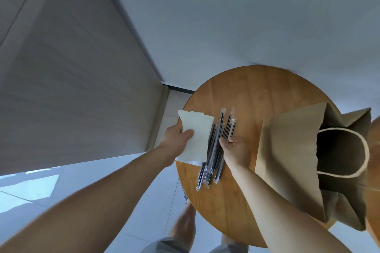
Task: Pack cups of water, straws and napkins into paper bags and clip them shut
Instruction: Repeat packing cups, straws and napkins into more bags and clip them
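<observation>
As seen from the head camera, the round wooden surface carried three groups of items. At its left edge, the left hand gripped a stack of white napkins, thumb pressed on top and fingers beneath, with the stack overhanging the rim. Just beside the napkins, near the middle, lay a loose bundle of black straws in clear wrappers, running from the far side toward the near edge. The right hand rested on that bundle, fingers curled and pinching among the straws; how many it held could not be determined. At the right edge stood a brown paper bag, its mouth open toward the camera, with a white cord handle showing at the opening. Its interior was too dark to inspect.
</observation>
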Available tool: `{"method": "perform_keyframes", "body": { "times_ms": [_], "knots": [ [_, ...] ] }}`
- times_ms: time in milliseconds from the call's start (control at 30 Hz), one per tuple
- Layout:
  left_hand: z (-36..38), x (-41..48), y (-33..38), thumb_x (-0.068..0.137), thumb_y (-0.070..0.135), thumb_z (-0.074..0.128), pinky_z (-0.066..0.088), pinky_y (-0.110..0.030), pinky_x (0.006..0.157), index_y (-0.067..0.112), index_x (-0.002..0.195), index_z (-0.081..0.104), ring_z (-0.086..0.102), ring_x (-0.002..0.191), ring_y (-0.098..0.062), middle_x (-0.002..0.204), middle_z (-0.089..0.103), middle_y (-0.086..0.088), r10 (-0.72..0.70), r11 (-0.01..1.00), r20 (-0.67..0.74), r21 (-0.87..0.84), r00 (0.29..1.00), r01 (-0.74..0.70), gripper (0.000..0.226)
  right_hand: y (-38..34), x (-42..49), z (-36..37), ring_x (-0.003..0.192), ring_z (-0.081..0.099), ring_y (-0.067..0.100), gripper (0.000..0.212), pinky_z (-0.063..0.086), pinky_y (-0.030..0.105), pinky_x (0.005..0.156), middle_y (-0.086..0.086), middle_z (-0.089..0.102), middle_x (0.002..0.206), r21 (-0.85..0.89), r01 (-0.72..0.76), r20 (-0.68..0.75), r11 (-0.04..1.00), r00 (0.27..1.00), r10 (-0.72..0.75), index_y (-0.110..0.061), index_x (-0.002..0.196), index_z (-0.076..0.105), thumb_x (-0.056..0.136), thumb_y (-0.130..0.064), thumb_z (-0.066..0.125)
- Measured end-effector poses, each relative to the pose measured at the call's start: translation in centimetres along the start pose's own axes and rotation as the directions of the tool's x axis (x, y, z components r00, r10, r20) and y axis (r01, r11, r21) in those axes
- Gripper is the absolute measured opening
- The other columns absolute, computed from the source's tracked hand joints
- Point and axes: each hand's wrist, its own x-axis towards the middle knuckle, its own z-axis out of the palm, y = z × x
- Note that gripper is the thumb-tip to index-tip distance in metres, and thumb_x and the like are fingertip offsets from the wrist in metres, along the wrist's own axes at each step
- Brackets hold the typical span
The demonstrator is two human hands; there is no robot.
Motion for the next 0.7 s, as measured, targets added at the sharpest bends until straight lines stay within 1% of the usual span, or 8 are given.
{"method": "perform_keyframes", "body": {
  "times_ms": [33, 100, 200, 300, 400, 567, 633, 700],
  "knots": [
    [0.1, -0.1, -0.2, 0.099, 0.028, 0.055, 0.053, -0.04, 0.087, 0.015, 0.122, 0.062, 0.063, 0.102, -0.025, 0.111, 0.068, -0.004, 0.016, 0.999, -0.008, 0.039, 1.0, -0.015, 0.027, 0.7, 0.2, 0.1, 0.067, 0.055, 0.006, 0.034, 0.041, 0.024, 0.054, -0.011, 0.059, 0.081, -0.173, -0.006, 0.021, 0.985, 1.0, 0.01, -0.018, 0.103, 0.058, 0.088, -0.047, 0.067],
    [0.1, -0.2, -0.4, 0.099, 0.027, 0.054, 0.052, -0.037, 0.083, 0.016, 0.123, 0.061, 0.063, 0.101, -0.025, 0.112, 0.067, -0.004, 0.03, 0.997, -0.017, 0.074, 0.999, -0.028, 0.027, 1.4, 0.2, 0.4, 0.058, 0.053, 0.007, 0.036, 0.035, 0.023, 0.049, -0.01, 0.057, 0.073, -0.363, -0.001, 0.068, 0.932, 0.997, 0.028, -0.021, 0.088, 0.054, 0.086, -0.054, 0.067],
    [0.3, -0.3, -0.7, 0.1, 0.025, 0.053, 0.051, -0.036, 0.082, 0.015, 0.124, 0.061, 0.063, 0.102, -0.025, 0.113, 0.067, -0.004, 0.027, 0.996, -0.029, 0.081, 0.999, -0.025, 0.027, 1.4, 0.2, 1.1, 0.046, 0.053, 0.009, 0.041, 0.035, 0.02, 0.042, -0.006, 0.056, 0.056, -0.469, 0.06, 0.075, 0.881, 0.997, -0.028, -0.021, 0.066, 0.052, 0.088, -0.052, 0.065],
    [0.4, -0.4, -0.8, 0.1, 0.027, 0.052, 0.048, -0.034, 0.078, 0.017, 0.122, 0.06, 0.062, 0.101, -0.024, 0.112, 0.066, -0.003, 0.024, 0.994, -0.031, 0.108, 0.999, -0.021, 0.026, 1.1, 0.3, 1.3, 0.045, 0.057, 0.012, 0.04, 0.036, 0.018, 0.042, -0.003, 0.058, 0.053, -0.536, 0.076, 0.089, 0.841, 0.996, -0.033, -0.015, 0.061, 0.059, 0.092, -0.041, 0.061],
    [0.7, -0.6, -1.0, 0.1, 0.03, 0.052, 0.047, -0.033, 0.077, 0.017, 0.124, 0.059, 0.061, 0.102, -0.026, 0.113, 0.065, -0.004, 0.015, 0.991, -0.022, 0.136, 1.0, -0.012, 0.027, 1.3, 0.4, 0.8, 0.044, 0.055, 0.014, 0.035, 0.036, 0.018, 0.043, -0.003, 0.055, 0.05, -0.598, 0.087, 0.102, 0.797, 0.994, -0.032, -0.016, 0.059, 0.057, 0.089, -0.033, 0.058],
    [1.2, -0.8, -0.8, 0.1, 0.03, 0.051, 0.048, -0.031, 0.075, 0.016, 0.121, 0.06, 0.062, 0.101, -0.025, 0.114, 0.065, -0.005, 0.015, 0.992, -0.011, 0.129, 1.0, -0.013, 0.027, 1.5, 0.2, 0.3, 0.042, 0.055, 0.012, 0.036, 0.035, 0.018, 0.043, -0.004, 0.057, 0.048, -0.557, 0.097, 0.092, 0.825, 0.994, -0.055, -0.014, 0.06, 0.06, 0.086, -0.039, 0.057],
    [1.3, -0.9, -0.6, 0.1, 0.029, 0.05, 0.048, -0.03, 0.071, 0.015, 0.118, 0.061, 0.062, 0.098, -0.025, 0.112, 0.065, -0.007, 0.024, 0.989, -0.018, 0.146, 1.0, -0.021, 0.025, 1.1, -0.2, -0.1, 0.046, 0.056, 0.012, 0.028, 0.035, 0.019, 0.045, -0.004, 0.059, 0.051, -0.469, 0.107, 0.069, 0.876, 0.994, -0.085, -0.016, 0.066, 0.058, 0.084, -0.038, 0.058],
    [1.4, -1.2, 0.0, 0.101, 0.027, 0.048, 0.05, -0.03, 0.069, 0.014, 0.116, 0.061, 0.062, 0.096, -0.025, 0.11, 0.065, -0.008, 0.042, 0.987, -0.023, 0.158, 0.999, -0.038, 0.024, 0.3, -1.0, -0.8, 0.054, 0.057, 0.01, 0.017, 0.037, 0.022, 0.047, -0.006, 0.06, 0.06, -0.278, 0.138, 0.063, 0.951, 0.99, -0.125, -0.02, 0.072, 0.056, 0.083, -0.032, 0.062]
  ]
}}
